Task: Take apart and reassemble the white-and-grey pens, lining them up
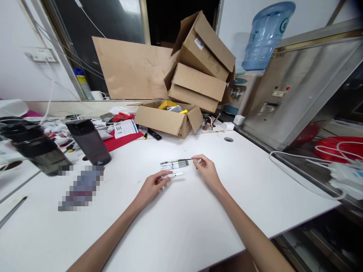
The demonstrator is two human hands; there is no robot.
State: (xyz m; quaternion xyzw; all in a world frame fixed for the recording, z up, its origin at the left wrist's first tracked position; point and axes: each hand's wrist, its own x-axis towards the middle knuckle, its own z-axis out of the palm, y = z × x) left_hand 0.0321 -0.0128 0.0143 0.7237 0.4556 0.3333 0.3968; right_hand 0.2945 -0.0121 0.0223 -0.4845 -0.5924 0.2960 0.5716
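Observation:
Near the middle of the white table, several grey-and-white pens lie side by side in a row. My left hand is closed on a slim white pen that points to the right, just in front of the row. To the right of the row, my right hand pinches the right end of a thin dark pen, which lies along the row's far side. Something small and whitish also shows at the right fingertips; I cannot make out what it is.
An open cardboard box stands at the back, with stacked boxes behind it. A dark bottle and a shaker bottle are at left, near a blurred-out item. A white cable loops at right.

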